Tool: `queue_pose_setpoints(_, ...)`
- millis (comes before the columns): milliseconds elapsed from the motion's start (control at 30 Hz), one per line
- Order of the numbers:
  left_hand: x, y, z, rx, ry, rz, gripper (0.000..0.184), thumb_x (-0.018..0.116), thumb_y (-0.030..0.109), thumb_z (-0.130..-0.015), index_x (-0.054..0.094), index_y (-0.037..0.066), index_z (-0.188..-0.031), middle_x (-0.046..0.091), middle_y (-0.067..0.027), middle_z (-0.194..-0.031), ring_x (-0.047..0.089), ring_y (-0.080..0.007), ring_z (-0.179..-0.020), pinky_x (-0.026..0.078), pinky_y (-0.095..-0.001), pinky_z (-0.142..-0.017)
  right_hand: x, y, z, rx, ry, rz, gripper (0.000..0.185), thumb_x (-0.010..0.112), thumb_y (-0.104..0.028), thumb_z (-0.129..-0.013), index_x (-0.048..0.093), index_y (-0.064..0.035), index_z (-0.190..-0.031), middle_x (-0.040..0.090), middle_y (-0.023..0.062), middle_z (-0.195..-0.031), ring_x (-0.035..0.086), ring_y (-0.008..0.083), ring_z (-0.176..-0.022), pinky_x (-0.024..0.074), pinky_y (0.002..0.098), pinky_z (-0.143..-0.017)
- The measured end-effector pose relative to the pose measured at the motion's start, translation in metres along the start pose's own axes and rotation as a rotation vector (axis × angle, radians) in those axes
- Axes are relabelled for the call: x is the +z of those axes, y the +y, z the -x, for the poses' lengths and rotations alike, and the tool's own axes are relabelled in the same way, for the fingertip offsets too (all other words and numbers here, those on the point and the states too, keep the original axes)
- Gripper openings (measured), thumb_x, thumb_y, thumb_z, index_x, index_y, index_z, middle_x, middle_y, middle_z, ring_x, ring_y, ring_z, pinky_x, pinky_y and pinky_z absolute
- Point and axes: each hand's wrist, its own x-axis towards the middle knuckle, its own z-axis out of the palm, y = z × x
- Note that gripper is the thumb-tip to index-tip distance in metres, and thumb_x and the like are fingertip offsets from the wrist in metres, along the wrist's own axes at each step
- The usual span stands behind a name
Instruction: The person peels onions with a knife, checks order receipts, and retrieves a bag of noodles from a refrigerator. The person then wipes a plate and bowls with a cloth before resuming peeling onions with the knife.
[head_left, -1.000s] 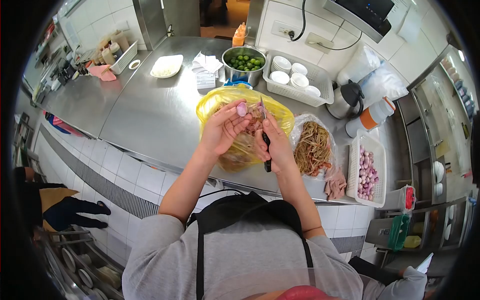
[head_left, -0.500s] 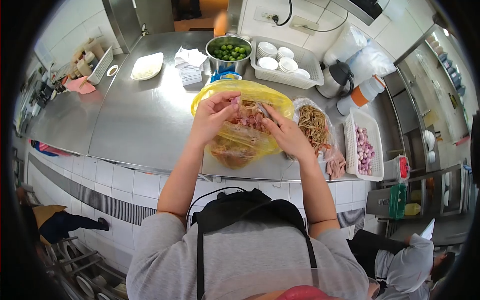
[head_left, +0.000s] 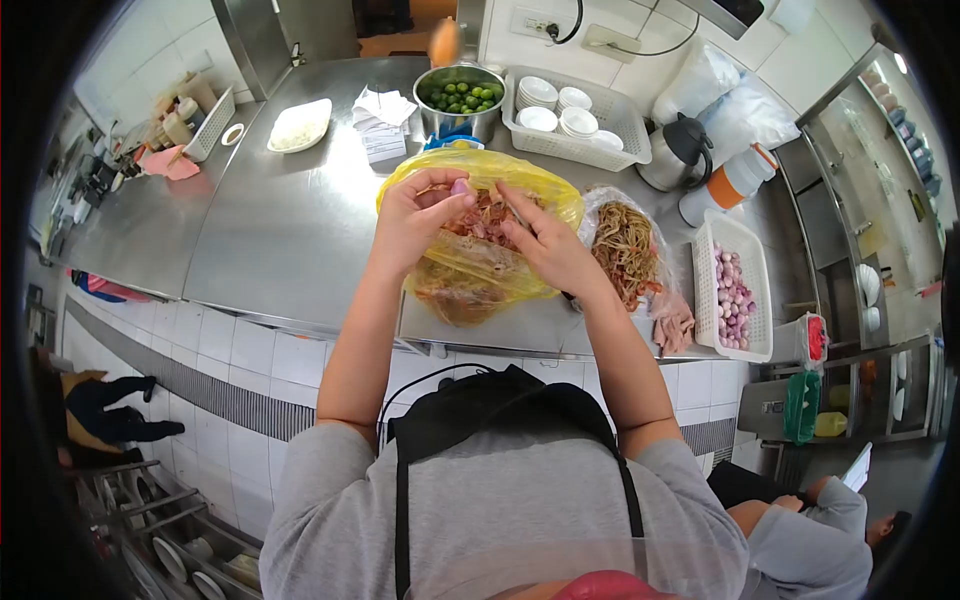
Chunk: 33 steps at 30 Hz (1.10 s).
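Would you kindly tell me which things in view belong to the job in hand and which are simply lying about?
Likely part of the job:
shallot in the left hand
knife, mostly hidden by the right hand
yellow bag with peelings
basket of shallots

Apparently just lying about:
limes in a pot
white bowls
jug
papers
white dish

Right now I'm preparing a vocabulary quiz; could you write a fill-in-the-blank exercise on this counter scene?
The left hand holds a small onion over a ____ plastic bag.
The fruits in the metal pot are ____.
The stacked bowls are ____.
The basket of loose onions stands to the person's ____.
Missing words: yellow; green; white; right.
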Motion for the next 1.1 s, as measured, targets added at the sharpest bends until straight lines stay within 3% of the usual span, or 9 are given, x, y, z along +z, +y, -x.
queue_pose_setpoints(200,0.006,-0.006,0.009,-0.081,-0.012,0.265,0.030,0.057,0.001,-0.077,0.052,-0.002,-0.107,0.059,-0.0056,-0.090,0.057,-0.0105,-0.080,0.047,-0.0213,-0.070,-0.011,0.003,-0.005,0.206,-0.053,-0.038,0.035,0.050,-0.024,-0.083,0.051,0.0016,-0.107,0.060,0.0096,-0.089,0.055,0.0132,-0.082,0.0423,0.0252,-0.073)
queue_pose_setpoints(300,0.016,-0.007,0.012,-0.089,0.019,0.272,0.032,0.054,0.001,-0.078,0.051,-0.001,-0.110,0.059,-0.0062,-0.090,0.058,-0.0120,-0.081,0.048,-0.0220,-0.071,-0.024,-0.004,-0.008,0.288,-0.121,0.007,0.039,0.051,-0.022,-0.083,0.045,-0.0001,-0.114,0.057,0.0054,-0.078,0.051,0.0076,-0.068,0.0425,0.0226,-0.063)
queue_pose_setpoints(400,0.031,-0.005,0.016,-0.055,0.037,0.243,0.030,0.054,0.004,-0.079,0.052,0.000,-0.109,0.059,-0.0047,-0.090,0.057,-0.0103,-0.078,0.047,-0.0206,-0.067,-0.013,0.005,-0.001,0.048,0.130,-0.346,0.050,0.054,-0.018,-0.080,0.035,-0.0051,-0.125,0.060,0.0117,-0.080,0.058,0.0178,-0.066,0.0430,0.0280,-0.059)
queue_pose_setpoints(600,0.075,-0.009,0.009,-0.149,-0.059,0.254,0.028,0.053,0.010,-0.082,0.053,0.002,-0.109,0.058,-0.0033,-0.089,0.055,-0.0089,-0.075,0.046,-0.0198,-0.061,-0.053,-0.005,0.029,0.211,0.027,-0.309,0.067,0.050,-0.012,-0.080,0.014,-0.0128,-0.135,0.057,0.0107,-0.077,0.050,0.0125,-0.060,0.0403,0.0250,-0.058)
queue_pose_setpoints(700,0.109,-0.020,0.001,-0.197,-0.109,0.190,0.026,0.057,0.015,-0.081,0.057,0.002,-0.103,0.059,-0.0025,-0.085,0.056,-0.0083,-0.072,0.045,-0.0182,-0.057,-0.069,0.007,0.051,0.145,0.086,-0.173,0.065,0.049,-0.010,-0.080,0.014,-0.0125,-0.135,0.055,0.0112,-0.074,0.048,0.0131,-0.060,0.0405,0.0255,-0.060)
queue_pose_setpoints(800,0.143,-0.028,-0.006,-0.195,-0.160,0.047,0.024,0.060,0.019,-0.079,0.061,0.001,-0.095,0.061,-0.0023,-0.080,0.056,-0.0078,-0.065,0.043,-0.0175,-0.053,-0.097,0.008,0.076,0.332,0.050,-0.424,0.064,0.046,-0.009,-0.080,0.014,-0.0115,-0.135,0.055,0.0132,-0.072,0.052,0.0187,-0.062,0.0411,0.0284,-0.063)
queue_pose_setpoints(967,0.231,-0.059,-0.021,-0.142,-0.324,-0.316,0.021,0.061,0.018,-0.077,0.063,-0.001,-0.087,0.061,-0.0038,-0.071,0.056,-0.0099,-0.057,0.044,-0.0200,-0.048,-0.123,0.052,0.133,0.238,0.481,0.183,0.060,0.045,-0.011,-0.081,0.016,-0.0093,-0.134,0.058,0.0205,-0.067,0.057,0.0348,-0.064,0.0431,0.0424,-0.061)
queue_pose_setpoints(1033,0.277,-0.074,-0.034,-0.119,-0.481,-0.528,0.022,0.061,0.018,-0.076,0.064,-0.002,-0.085,0.061,-0.0052,-0.069,0.056,-0.0102,-0.056,0.045,-0.0205,-0.048,-0.149,0.044,0.162,0.545,0.509,0.402,0.058,0.044,-0.013,-0.081,0.017,-0.0082,-0.133,0.057,0.0224,-0.065,0.057,0.0372,-0.062,0.0430,0.0455,-0.058)
queue_pose_setpoints(1100,0.327,-0.094,-0.037,-0.185,-0.536,-0.352,0.021,0.062,0.017,-0.074,0.064,-0.001,-0.084,0.061,-0.0057,-0.068,0.056,-0.0099,-0.054,0.046,-0.0220,-0.049,-0.173,0.071,0.196,0.591,0.729,0.418,0.055,0.044,-0.012,-0.082,0.021,-0.0079,-0.132,0.053,0.0250,-0.083,0.057,0.0360,-0.065,0.0427,0.0430,-0.060)
